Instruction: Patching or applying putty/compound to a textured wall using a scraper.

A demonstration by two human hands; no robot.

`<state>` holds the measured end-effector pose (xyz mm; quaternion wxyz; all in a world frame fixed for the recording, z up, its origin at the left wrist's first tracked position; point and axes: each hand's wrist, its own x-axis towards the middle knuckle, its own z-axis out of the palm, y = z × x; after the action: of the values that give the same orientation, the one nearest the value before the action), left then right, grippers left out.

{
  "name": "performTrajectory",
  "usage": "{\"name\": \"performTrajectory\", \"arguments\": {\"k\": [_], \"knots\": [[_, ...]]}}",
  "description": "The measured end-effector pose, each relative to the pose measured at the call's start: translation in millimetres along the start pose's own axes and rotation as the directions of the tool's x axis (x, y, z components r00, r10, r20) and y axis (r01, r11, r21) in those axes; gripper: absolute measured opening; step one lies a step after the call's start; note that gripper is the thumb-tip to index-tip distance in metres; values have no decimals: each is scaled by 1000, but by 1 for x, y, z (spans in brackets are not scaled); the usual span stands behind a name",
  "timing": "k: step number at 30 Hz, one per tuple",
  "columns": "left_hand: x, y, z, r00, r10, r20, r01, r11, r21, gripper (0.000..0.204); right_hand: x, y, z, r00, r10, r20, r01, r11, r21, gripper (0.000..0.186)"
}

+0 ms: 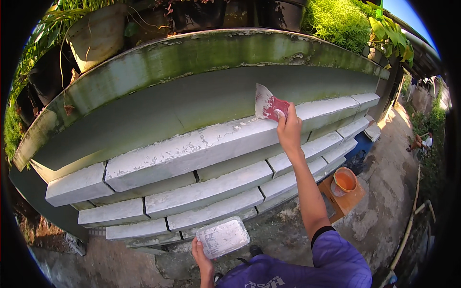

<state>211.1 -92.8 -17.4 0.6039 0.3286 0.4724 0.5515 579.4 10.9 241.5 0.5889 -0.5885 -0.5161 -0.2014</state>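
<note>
My right hand (pixel 289 128) is wrapped round the red handle of a putty knife (pixel 270 103). White paste is smeared over its wide blade, whose lower edge is at the top face of a white-coated ledge (pixel 206 153). Patches and small lumps of paste lie along that face, rougher towards the left and middle. Low in front of me, my left hand (pixel 202 258) grips a shallow white rectangular tray (pixel 245 233) by its left side. White paste (pixel 222 237) covers the inside of the tray.
Stepped white blocks (pixel 211 188) with dark joints run below the ledge. Above it, a mossy concrete rim (pixel 201 57) carries potted plants (pixel 98 36). At right, an orange bucket (pixel 345 179) stands on a brown stool (pixel 353 199). Further off, a person (pixel 420 142) sits beside the path.
</note>
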Motion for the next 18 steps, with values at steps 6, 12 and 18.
{"name": "performTrajectory", "arguments": {"k": [6,12,18], "knots": [[-4,4,5,999,-23,22,22,1000,22,36,0,10,-1,998,-48,-34,47,999,-8,18],[-6,0,5,999,-41,28,41,999,19,39,4,9,-7,997,-75,-2,75,995,-71,24],[-7,4,8,998,-46,32,45,999,26,39,5,17,-13,996,-65,-56,61,996,-67,25]]}}
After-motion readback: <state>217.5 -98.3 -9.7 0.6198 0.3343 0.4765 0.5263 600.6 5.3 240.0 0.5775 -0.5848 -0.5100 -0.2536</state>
